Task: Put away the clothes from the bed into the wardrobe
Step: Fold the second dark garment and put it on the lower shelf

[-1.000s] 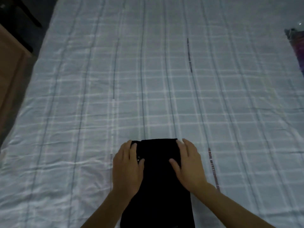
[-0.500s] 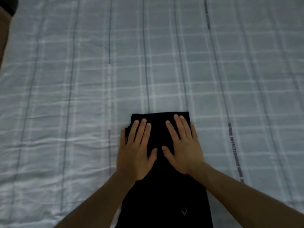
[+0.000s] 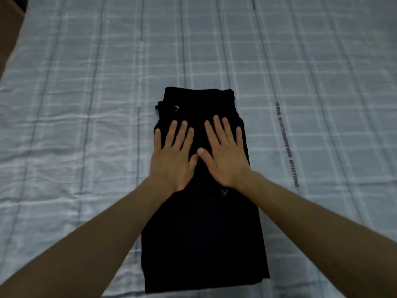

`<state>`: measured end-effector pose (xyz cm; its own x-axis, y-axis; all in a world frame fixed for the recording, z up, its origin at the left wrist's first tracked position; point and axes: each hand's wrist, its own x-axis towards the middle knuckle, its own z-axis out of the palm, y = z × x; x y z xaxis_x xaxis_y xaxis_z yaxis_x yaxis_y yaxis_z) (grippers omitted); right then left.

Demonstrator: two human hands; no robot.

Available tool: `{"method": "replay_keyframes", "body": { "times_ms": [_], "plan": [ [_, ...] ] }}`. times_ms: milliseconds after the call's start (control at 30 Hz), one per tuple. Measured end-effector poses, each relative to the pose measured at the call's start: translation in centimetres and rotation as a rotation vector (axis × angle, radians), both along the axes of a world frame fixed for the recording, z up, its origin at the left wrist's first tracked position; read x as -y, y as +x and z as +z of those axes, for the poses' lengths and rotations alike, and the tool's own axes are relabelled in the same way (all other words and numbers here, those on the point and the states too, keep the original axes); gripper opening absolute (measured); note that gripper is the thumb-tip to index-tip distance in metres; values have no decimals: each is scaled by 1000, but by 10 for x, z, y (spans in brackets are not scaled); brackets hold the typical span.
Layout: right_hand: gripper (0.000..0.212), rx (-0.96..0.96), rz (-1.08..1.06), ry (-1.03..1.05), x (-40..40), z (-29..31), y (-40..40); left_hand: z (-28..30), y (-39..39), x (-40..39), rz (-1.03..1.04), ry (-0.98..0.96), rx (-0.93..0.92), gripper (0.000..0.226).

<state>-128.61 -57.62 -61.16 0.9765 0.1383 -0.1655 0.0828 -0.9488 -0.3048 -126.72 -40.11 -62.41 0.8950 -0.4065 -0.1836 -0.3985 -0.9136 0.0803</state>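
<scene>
A black garment (image 3: 202, 233), folded into a long narrow strip, lies flat on the bed (image 3: 86, 104), running from the near edge of the view up toward the middle. Its far end is squared off, with a small metal eyelet (image 3: 176, 108) showing near the left corner and a layered edge stepping down the right side. A small pale V-shaped mark (image 3: 224, 192) sits on the cloth just below the wrists.

Both hands lie flat on the upper part of the garment, palms down. The left hand (image 3: 174, 155) has its fingers straight and slightly spread, the little finger near the strip's left edge. The right hand (image 3: 223, 155) is likewise flat with fingers straight and fanned, its little finger close to the right edge. The two thumbs meet (or very nearly touch) in the middle of the cloth. Neither hand grips anything; both simply press on the fabric. The bare forearms reach in from the lower corners of the view.

The bed is covered by a pale blue-grey sheet with a plaid of white and darker lines, lightly creased on the left. A dark printed stripe (image 3: 287, 147) of lettering, too blurred to read, runs down the sheet to the right of the garment. A brown wooden edge (image 3: 8, 29) shows at the top left corner.
</scene>
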Motion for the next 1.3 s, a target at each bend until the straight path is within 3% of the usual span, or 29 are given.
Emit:
{"method": "replay_keyframes", "body": {
  "times_ms": [100, 267, 433, 633, 733, 933, 1000, 1133, 1200, 1300],
  "plan": [
    [69, 11, 87, -48, -1, -6, -93, -3, -72, -18, -34, -68, -29, 70],
    [70, -39, 129, -141, 13, -13, -189, 3, -155, -42, -73, -17, -62, 69],
    [75, -40, 152, -107, 17, -7, -204, 7, -187, -51, -98, -66, -79, 71],
    [89, -31, 342, 5, 20, -3, -223, 9, -202, -71, -306, -337, -22, 59],
    [95, -70, 374, -4, 24, 1, -230, 18, -208, -80, -377, -263, -73, 77],
    [78, -20, 358, 9, 20, 8, -234, 29, -212, -80, -409, -146, -143, 75],
    [68, 7, 308, 71, 20, 12, -228, 33, -207, -84, -377, -250, -133, 64],
    [24, 138, 86, 222, 22, 34, -206, 57, -176, -90, -134, -587, -137, 25],
    [18, 151, -33, 241, 24, 43, -190, 70, -155, -89, -61, -617, -106, 10],
    [16, 167, -166, 323, 27, 51, -157, 80, -120, -81, 2, -622, -74, 12]
  ]
}}
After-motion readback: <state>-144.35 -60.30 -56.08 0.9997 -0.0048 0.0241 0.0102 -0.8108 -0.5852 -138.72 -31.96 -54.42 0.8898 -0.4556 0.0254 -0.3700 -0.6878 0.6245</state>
